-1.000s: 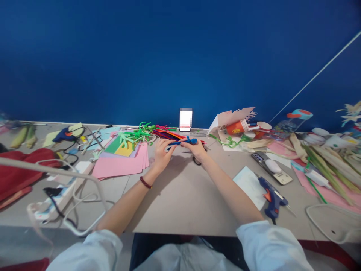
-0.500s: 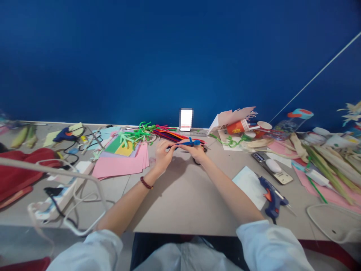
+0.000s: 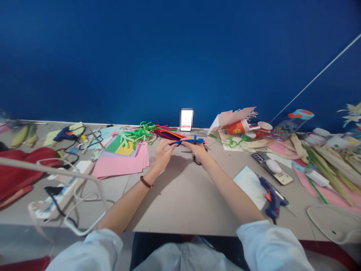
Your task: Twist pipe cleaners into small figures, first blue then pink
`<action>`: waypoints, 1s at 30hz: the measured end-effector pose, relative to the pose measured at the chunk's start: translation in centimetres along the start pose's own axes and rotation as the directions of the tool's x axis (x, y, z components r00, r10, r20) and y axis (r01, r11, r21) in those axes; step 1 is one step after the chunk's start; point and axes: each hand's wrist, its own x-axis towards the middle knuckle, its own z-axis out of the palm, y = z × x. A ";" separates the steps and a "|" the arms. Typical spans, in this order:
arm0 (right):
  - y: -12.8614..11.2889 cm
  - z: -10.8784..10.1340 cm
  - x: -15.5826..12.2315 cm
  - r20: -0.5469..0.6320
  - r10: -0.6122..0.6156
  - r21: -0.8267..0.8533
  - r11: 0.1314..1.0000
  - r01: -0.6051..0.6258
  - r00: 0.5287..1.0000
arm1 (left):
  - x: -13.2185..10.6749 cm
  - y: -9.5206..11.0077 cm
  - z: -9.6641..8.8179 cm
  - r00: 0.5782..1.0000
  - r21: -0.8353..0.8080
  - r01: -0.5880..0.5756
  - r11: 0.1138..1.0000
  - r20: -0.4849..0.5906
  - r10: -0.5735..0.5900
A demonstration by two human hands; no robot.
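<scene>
My left hand (image 3: pixel 163 154) and my right hand (image 3: pixel 197 149) meet over the middle of the grey table (image 3: pixel 183 199). Both pinch a blue pipe cleaner (image 3: pixel 188 142) that lies crosswise between the fingertips, with a small twist near its right end. My left fingers close on its left end, my right fingers on the middle. Just behind lies a bundle of coloured pipe cleaners (image 3: pixel 166 134). A pair of scissors (image 3: pixel 196 161) sits partly hidden under my right wrist.
Coloured paper sheets (image 3: pixel 121 162) and green pipe cleaner shapes (image 3: pixel 135 135) lie left. A phone (image 3: pixel 186 119) leans on the blue wall. A blue glue gun (image 3: pixel 272 197), white paper (image 3: pixel 249 184), another phone (image 3: pixel 272 167), paper cups (image 3: pixel 239 127) and dried husks (image 3: pixel 329 162) are right. Cables (image 3: pixel 64 203) lie left.
The blue pipe cleaner has been turned between my fingers; its twisted end has shifted a little to the right. Both hands stay in the same place.
</scene>
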 end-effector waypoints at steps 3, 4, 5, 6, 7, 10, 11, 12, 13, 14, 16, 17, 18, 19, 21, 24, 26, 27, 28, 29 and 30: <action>0.1 0.1 0.0 -0.004 0.013 -0.008 1.000 -0.013 1.000 | -0.1 -0.1 0.1 0.999 -0.001 0.019 1.000 -0.030 -0.019; 0.2 0.2 0.0 -0.001 0.014 -0.010 1.000 -0.014 1.000 | -0.2 -0.1 0.1 0.998 0.003 0.032 0.999 -0.049 -0.032; 0.3 0.3 -0.1 0.003 0.013 -0.009 1.000 -0.013 1.000 | -0.2 -0.1 0.1 0.997 0.008 0.047 0.999 -0.067 -0.046; 0.3 0.5 -0.1 0.008 0.012 -0.007 1.000 -0.011 1.000 | -0.2 -0.1 0.1 0.995 0.011 0.063 0.998 -0.082 -0.062; 0.4 0.7 -0.1 0.010 0.010 -0.006 1.000 -0.010 1.000 | -0.2 -0.2 0.2 0.993 0.014 0.079 0.997 -0.089 -0.078; 0.5 0.9 -0.2 -0.012 0.010 0.000 1.000 -0.010 1.000 | -0.2 -0.7 0.2 0.990 0.010 0.122 0.992 -0.067 -0.121; 0.5 0.9 -0.2 -0.025 0.008 0.003 1.000 -0.008 1.000 | -0.2 -0.9 0.2 0.990 0.002 0.131 0.991 -0.050 -0.131; 0.5 0.9 -0.1 -0.038 0.004 0.007 1.000 -0.003 0.999 | -0.2 -1.1 0.3 0.990 -0.008 0.138 0.990 -0.031 -0.138; 0.4 0.9 -0.1 -0.051 0.001 0.013 1.000 -0.001 0.999 | -0.1 -1.3 0.3 0.990 -0.020 0.142 0.990 -0.013 -0.142; 0.4 0.8 -0.1 -0.061 0.004 0.019 1.000 -0.003 0.998 | -0.1 -1.4 0.3 0.990 -0.031 0.142 0.989 0.001 -0.142; 0.5 0.5 0.1 -0.072 0.024 0.034 0.999 -0.021 0.997 | 0.0 -1.4 0.3 0.991 -0.046 0.132 0.990 0.016 -0.132; 0.5 0.4 0.2 -0.075 0.034 0.042 0.999 -0.031 0.997 | 0.1 -1.4 0.3 0.992 -0.048 0.124 0.991 0.017 -0.124; 0.6 0.3 0.3 -0.073 0.040 0.048 0.998 -0.037 0.997 | 0.1 -1.3 0.3 0.993 -0.046 0.115 0.992 0.016 -0.114; 0.8 0.2 0.4 -0.068 0.041 0.050 0.998 -0.037 0.997 | 0.1 -1.2 0.2 0.995 -0.040 0.104 0.994 0.012 -0.103; 1.0 0.0 0.5 -0.063 0.037 0.051 0.998 -0.034 0.997 | 0.2 -1.0 0.1 0.996 -0.017 0.087 0.996 0.005 -0.087; 1.3 0.1 0.5 -0.078 0.055 0.056 0.997 -0.051 0.995 | 0.1 -0.8 0.1 0.996 0.016 0.085 0.996 -0.028 -0.084; 1.2 0.3 0.4 -0.093 0.062 0.063 0.996 -0.056 0.994 | 0.1 -0.8 0.1 0.995 0.019 0.092 0.996 -0.051 -0.091; 1.0 0.4 0.3 -0.096 0.058 0.063 0.997 -0.052 0.994 | 0.2 -0.8 0.1 0.994 0.012 0.096 0.995 -0.052 -0.096; 0.9 0.5 0.2 -0.094 0.050 0.062 0.997 -0.045 0.994 | 0.2 -0.8 0.1 0.994 0.002 0.101 0.995 -0.048 -0.101; 0.8 0.5 0.2 -0.086 0.042 0.060 0.998 -0.037 0.995 | 0.3 -0.8 0.1 0.994 -0.008 0.103 0.995 -0.039 -0.103; 0.7 0.4 0.2 -0.076 0.036 0.058 0.998 -0.032 0.996 | 0.3 -0.9 0.1 0.994 -0.014 0.102 0.995 -0.025 -0.103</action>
